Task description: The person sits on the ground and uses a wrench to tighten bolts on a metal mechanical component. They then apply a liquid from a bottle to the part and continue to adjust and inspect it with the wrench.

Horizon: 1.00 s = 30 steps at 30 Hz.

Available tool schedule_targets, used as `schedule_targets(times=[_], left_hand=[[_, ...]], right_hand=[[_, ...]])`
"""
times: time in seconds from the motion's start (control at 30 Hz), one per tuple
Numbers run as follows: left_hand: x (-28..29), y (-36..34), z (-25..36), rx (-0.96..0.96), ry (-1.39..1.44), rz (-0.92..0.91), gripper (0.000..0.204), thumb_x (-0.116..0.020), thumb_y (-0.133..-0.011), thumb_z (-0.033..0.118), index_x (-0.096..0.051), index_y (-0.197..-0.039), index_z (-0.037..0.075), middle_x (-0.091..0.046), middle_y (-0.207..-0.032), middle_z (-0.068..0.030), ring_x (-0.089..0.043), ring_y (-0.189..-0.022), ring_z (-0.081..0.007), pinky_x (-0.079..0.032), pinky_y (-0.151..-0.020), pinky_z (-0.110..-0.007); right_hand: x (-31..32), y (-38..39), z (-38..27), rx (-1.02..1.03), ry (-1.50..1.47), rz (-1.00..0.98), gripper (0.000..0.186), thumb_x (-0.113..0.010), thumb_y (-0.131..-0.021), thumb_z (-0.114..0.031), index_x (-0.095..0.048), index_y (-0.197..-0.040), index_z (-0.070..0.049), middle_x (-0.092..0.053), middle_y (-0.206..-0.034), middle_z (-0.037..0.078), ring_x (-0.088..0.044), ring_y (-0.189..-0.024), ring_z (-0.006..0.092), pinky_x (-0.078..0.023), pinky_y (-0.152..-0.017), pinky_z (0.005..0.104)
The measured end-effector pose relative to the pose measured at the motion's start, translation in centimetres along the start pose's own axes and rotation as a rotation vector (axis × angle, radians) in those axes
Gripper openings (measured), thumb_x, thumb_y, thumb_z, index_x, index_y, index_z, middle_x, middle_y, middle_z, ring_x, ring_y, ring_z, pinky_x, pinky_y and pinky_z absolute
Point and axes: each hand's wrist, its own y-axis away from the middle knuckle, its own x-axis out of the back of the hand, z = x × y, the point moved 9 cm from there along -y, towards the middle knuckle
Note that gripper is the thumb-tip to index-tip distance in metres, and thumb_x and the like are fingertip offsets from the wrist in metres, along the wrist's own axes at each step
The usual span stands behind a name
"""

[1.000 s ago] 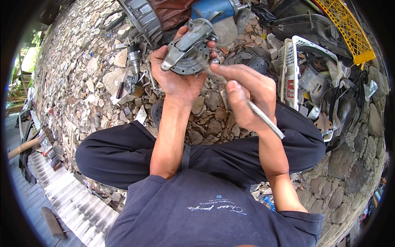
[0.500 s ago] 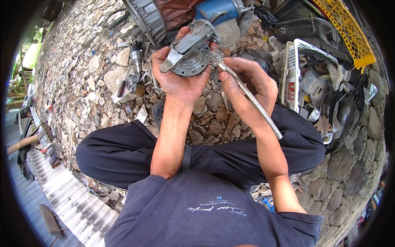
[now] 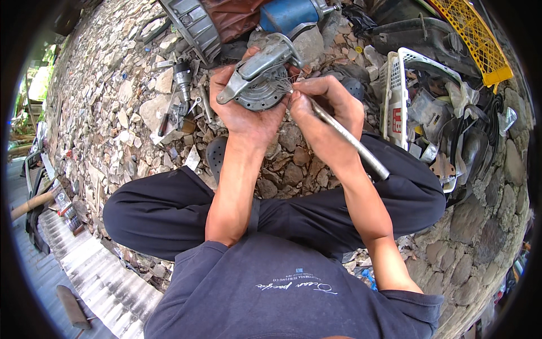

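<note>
My left hand (image 3: 244,121) is wrapped from below and the left side around a round grey metal part (image 3: 261,93), with a lever-like cast arm across its top and small holes along its rim. Between the fingers and thumb of my right hand (image 3: 330,110) is a wire brush with a long silvery rod handle (image 3: 361,152). Its splayed wire strands (image 3: 281,85) reach the right side of the metal part's face. The handle slants down to the right, past my right wrist. My left fingertips are partly hidden behind the part.
Beyond my hands lie a ribbed metal housing (image 3: 195,25) and a blue cylinder (image 3: 288,16). Loose tools (image 3: 182,82) rest on stones to the left. A white basket (image 3: 397,101) of scrap parts and a yellow crate (image 3: 480,42) stand right. Corrugated sheet (image 3: 101,271) is lower left.
My right hand has moved left and slightly up, bringing the brush's strands over the metal part's face. The part has tilted slightly in my left hand.
</note>
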Motion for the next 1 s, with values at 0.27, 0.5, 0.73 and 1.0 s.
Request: schedule_targets(times=[0.27,0.5,0.73,1.0], left_hand=[[0.1,0.1,0.5,-0.072,-0.114,0.090,0.059,-0.043,-0.085,0.040,-0.056,-0.126,-0.001,-0.065,-0.118,-0.0179,-0.063,-0.105,-0.0350,-0.050,-0.095,-0.048],[0.4,0.4,1.4,-0.306,-0.334,0.310,0.050,-0.040,-0.084,0.043,-0.059,-0.110,0.005,-0.067,-0.106,-0.0199,-0.067,-0.089,-0.0369,-0.057,-0.066,-0.043],[-0.4,0.2,1.0,-0.270,-0.154,0.170,0.050,-0.038,-0.085,0.043,-0.056,-0.112,0.004,-0.066,-0.104,-0.0216,-0.066,-0.089,-0.0379,-0.057,-0.069,-0.047],[0.1,0.3,0.9,-0.269,-0.233,0.237,0.051,-0.039,-0.085,0.043,-0.056,-0.113,0.004,-0.065,-0.107,-0.0189,-0.066,-0.089,-0.0385,-0.057,-0.073,-0.047]], right_hand=[[0.3,-0.2,1.6,-0.090,-0.302,-0.003,0.006,-0.065,-0.085,0.002,-0.063,-0.091,0.004,-0.066,-0.074,0.002,-0.056,-0.065,0.0015,-0.044,-0.056,0.0178],[-1.5,1.0,0.5,-0.067,-0.269,-0.033,0.008,-0.064,-0.088,0.001,-0.063,-0.095,0.004,-0.064,-0.078,0.000,-0.054,-0.068,0.0000,-0.042,-0.058,0.0167],[-0.9,1.1,0.3,-0.119,-0.277,-0.022,0.009,-0.063,-0.087,0.000,-0.063,-0.095,0.005,-0.064,-0.077,0.001,-0.051,-0.064,-0.0005,-0.040,-0.054,0.0175],[-0.7,0.3,0.8,-0.107,-0.389,0.003,0.006,-0.062,-0.088,0.000,-0.062,-0.093,0.004,-0.065,-0.078,0.002,-0.052,-0.066,-0.0002,-0.041,-0.055,0.0171]])
